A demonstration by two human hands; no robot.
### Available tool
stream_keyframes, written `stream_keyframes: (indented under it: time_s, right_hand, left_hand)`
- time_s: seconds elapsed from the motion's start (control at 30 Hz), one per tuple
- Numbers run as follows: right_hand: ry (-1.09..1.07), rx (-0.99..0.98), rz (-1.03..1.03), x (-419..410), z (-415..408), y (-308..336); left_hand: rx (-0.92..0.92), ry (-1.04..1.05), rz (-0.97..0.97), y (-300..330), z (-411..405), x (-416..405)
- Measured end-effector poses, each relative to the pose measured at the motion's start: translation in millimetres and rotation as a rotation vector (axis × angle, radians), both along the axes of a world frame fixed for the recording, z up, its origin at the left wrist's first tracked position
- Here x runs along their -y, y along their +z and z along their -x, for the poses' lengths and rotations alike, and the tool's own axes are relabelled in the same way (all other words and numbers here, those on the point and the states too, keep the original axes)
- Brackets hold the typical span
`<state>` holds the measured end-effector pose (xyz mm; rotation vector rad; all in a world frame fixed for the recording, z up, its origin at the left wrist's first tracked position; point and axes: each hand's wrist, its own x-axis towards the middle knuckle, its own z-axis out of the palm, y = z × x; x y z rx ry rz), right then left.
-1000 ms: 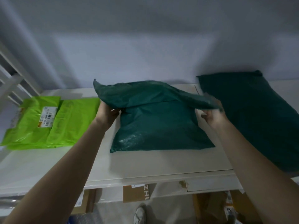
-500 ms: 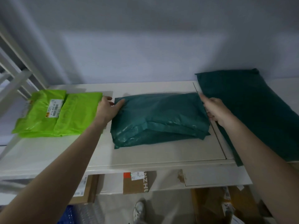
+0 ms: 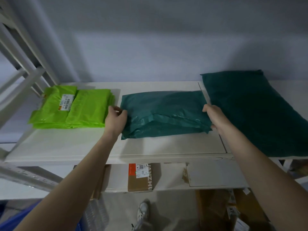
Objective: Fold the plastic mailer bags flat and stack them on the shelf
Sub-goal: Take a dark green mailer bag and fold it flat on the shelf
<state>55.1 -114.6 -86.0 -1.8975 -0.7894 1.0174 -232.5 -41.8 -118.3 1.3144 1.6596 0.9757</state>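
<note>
Teal folded mailer bag (image 3: pixel 164 112) held at both ends by left hand (image 3: pixel 116 119) and right hand (image 3: pixel 215 116)

The folded mailer (image 3: pixel 164 114) and the flat bag (image 3: pixel 253 110) were dark teal; the stack (image 3: pixel 73 109) was lime green, the shelf (image 3: pixel 75 147) off-white.

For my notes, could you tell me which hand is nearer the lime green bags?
Left. The left hand is beside the lime green bags; the right hand is across the folded teal bag.
</note>
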Motion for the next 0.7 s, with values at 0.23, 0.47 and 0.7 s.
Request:
stream_keyframes:
  time_s: [0.23,0.47,0.7]
  right_hand:
    - [-0.023,0.224,-0.074,7.7,-6.8,-17.3]
    - [0.018,0.551,-0.106,4.3,-4.1,-23.9]
    - [0.097,0.595,-0.027,0.8,4.1,-38.1]
  left_hand:
    - [-0.071,-0.041,-0.16,-11.4,4.4,20.0]
    - [-0.324,-0.062,-0.288,-21.6,1.6,32.5]
    - [-0.409,-0.078,-0.363,-39.3,-0.2,37.2]
